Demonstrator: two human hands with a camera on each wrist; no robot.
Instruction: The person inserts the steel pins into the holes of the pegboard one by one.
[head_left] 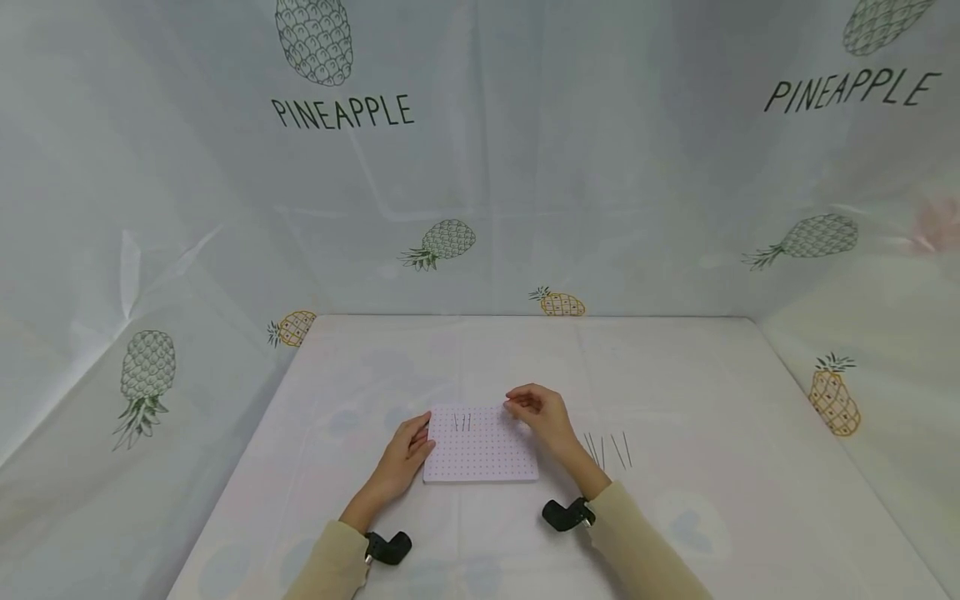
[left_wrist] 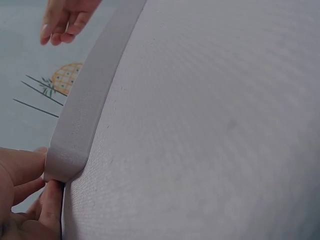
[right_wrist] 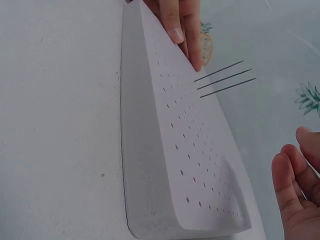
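Observation:
A white pegboard (head_left: 480, 454) with rows of small holes lies flat on the table. Three thin dark sticks (right_wrist: 224, 80) stand upright in its holes, near the back left in the head view. My left hand (head_left: 399, 463) grips the board's left edge, thumb at the near side and fingers around the back corner. Over the back right corner, my right hand (head_left: 546, 418) hovers with loosely bent fingers. In the right wrist view its thumb and fingertips (right_wrist: 283, 172) are apart, and nothing shows between them.
Several more dark sticks (head_left: 592, 448) lie on the table right of the board, beside the right forearm. A pale patterned cloth covers the table (head_left: 675, 375). Curtains printed with pineapples (head_left: 600, 167) hang behind and at both sides.

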